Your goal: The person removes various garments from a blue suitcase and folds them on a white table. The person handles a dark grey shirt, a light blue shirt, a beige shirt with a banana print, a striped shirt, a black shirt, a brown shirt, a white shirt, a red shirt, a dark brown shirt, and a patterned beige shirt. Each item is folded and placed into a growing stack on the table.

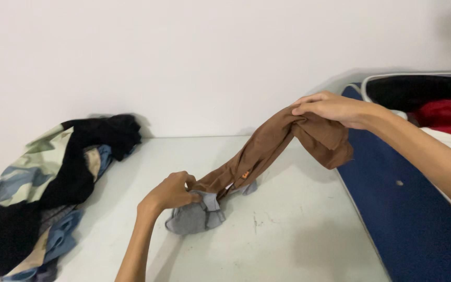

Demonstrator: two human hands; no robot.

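Fingers of the left hand [170,192] are curled together, pinching one end of a brown garment [283,141] low over the white tabletop [288,235]. Fingers of the right hand [332,108] are likewise closed, pinching the opposite end of the same garment at a raised position above the table's right edge. The two grips lie well apart, so the brown fabric spans between them as a slanted, twisted band, with a loose fold hanging below the right hand. The height difference keeps most of the cloth off the surface; only the lower end sits at table level.

Grey lining or pocket fabric [195,216] bunches at the lower end, just below the left hand and resting on the tabletop (a small orange tag shows partway along the brown band).

A pile of mixed clothing [53,183], black, blue and pale patterned, lies at the table's left side against the white wall [210,52], well apart from both hands. A dark blue padded surface [408,219] runs along the table's right edge, under the right forearm. Behind it, a container with a pale rim holds a red cloth [444,115] and dark items.
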